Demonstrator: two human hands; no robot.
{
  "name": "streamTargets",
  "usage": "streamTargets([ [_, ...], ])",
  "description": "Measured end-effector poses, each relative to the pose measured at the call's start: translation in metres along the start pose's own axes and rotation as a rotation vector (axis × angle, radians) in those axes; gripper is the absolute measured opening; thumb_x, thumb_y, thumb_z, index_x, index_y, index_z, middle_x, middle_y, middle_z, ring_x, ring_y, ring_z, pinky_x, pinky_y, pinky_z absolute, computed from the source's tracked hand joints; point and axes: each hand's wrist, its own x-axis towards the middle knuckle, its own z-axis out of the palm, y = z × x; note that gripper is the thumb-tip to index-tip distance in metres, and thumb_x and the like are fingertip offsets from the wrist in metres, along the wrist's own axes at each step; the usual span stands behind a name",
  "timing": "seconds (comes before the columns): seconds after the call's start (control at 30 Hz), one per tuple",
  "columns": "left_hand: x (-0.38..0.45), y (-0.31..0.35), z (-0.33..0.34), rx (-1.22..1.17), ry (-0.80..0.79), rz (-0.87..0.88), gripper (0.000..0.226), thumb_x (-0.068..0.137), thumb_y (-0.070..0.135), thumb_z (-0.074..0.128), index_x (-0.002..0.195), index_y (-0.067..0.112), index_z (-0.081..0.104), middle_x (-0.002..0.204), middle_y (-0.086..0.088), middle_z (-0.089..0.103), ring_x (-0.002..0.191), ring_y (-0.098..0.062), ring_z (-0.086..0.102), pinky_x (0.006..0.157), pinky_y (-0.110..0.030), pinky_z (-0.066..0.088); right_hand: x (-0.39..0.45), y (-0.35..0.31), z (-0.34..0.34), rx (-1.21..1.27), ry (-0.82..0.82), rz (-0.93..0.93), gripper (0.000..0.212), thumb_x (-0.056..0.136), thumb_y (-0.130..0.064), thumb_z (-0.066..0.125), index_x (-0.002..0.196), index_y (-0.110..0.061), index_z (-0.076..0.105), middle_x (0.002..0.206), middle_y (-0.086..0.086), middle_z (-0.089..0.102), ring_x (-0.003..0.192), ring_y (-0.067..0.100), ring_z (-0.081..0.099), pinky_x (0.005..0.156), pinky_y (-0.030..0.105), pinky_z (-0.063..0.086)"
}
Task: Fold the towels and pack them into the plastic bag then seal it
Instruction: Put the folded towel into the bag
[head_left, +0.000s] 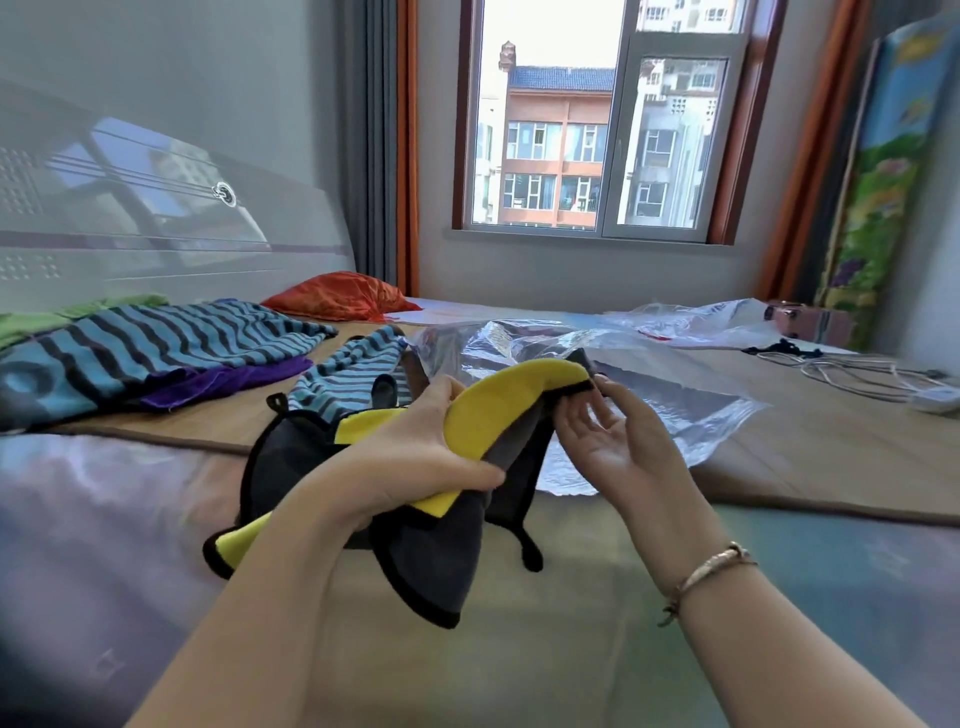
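Above the bed, both hands grip the yellow-grey towel: left hand, right hand.

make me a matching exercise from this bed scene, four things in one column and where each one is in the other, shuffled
Things:
1. yellow towel
2. plastic bag
3. orange cloth
4. cable

Places:
A. far end of the bed, below the window
B. gripped by the left hand, its corner pinched by the right hand
C. right side of the bed, by the white adapter
D. flat on the bed, just behind the hands

Pairs: 1-B, 2-D, 3-A, 4-C
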Motion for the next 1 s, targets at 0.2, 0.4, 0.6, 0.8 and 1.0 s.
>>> streamTargets([
  [0.2, 0.002, 0.003, 0.013, 0.038, -0.054, 0.081, 0.038, 0.080, 0.015, 0.066, 0.101, 0.028, 0.037, 0.076, 0.007, 0.048, 0.050, 0.003, 0.047, 0.050, -0.014, 0.038, -0.003, -0.023, -0.011, -0.248, 0.105, -0.051, 0.014, 0.088, 0.006, 0.054, 0.079, -0.005, 0.053, 0.072, 0.011, 0.056, 0.050, 0.016, 0.061, 0.052, 0.031, 0.058],
  [0.4, 0.004, 0.014, 0.030, -0.103, -0.134, 0.155, 0.011, 0.085, 0.028, 0.054, 0.094, 0.033, 0.058, 0.091, -0.010, 0.061, 0.078, -0.013, 0.054, 0.077, -0.032, 0.045, -0.009, -0.019, -0.027, -0.714, 0.152, 0.210, 0.018, 0.094, -0.026, 0.054, 0.099, -0.009, 0.058, 0.080, 0.012, 0.062, 0.054, 0.023, 0.065, 0.049, 0.028, 0.056],
  [0.6, 0.008, 0.019, 0.054, -0.204, -0.246, 0.127, 0.017, 0.093, 0.025, 0.049, 0.085, 0.030, 0.064, 0.074, 0.005, 0.054, 0.071, -0.009, 0.051, 0.068, -0.025, 0.042, -0.016, -0.020, -0.035, -0.657, 0.210, 0.207, 0.026, 0.090, -0.011, 0.056, 0.068, 0.000, 0.065, 0.063, 0.015, 0.064, 0.053, 0.024, 0.065, 0.041, 0.030, 0.054],
  [0.8, 0.021, 0.011, 0.054, -0.136, -0.074, 0.021, 0.024, 0.094, 0.022, 0.045, 0.097, 0.019, 0.069, 0.084, -0.005, 0.065, 0.082, -0.017, 0.061, 0.085, -0.034, 0.050, -0.011, -0.042, -0.032, -0.411, 0.220, 0.081, 0.027, 0.094, -0.002, 0.053, 0.071, 0.005, 0.064, 0.057, 0.016, 0.063, 0.049, 0.026, 0.065, 0.044, 0.036, 0.056],
  [1.0, 0.031, -0.001, 0.049, -0.060, 0.139, -0.073, 0.023, 0.094, 0.019, 0.052, 0.105, 0.025, 0.071, 0.099, 0.000, 0.071, 0.096, -0.017, 0.064, 0.094, -0.034, 0.050, -0.007, -0.057, -0.048, -0.374, 0.177, 0.016, 0.016, 0.073, 0.007, 0.056, 0.084, -0.004, 0.052, 0.071, 0.011, 0.054, 0.065, 0.023, 0.056, 0.059, 0.032, 0.054],
])
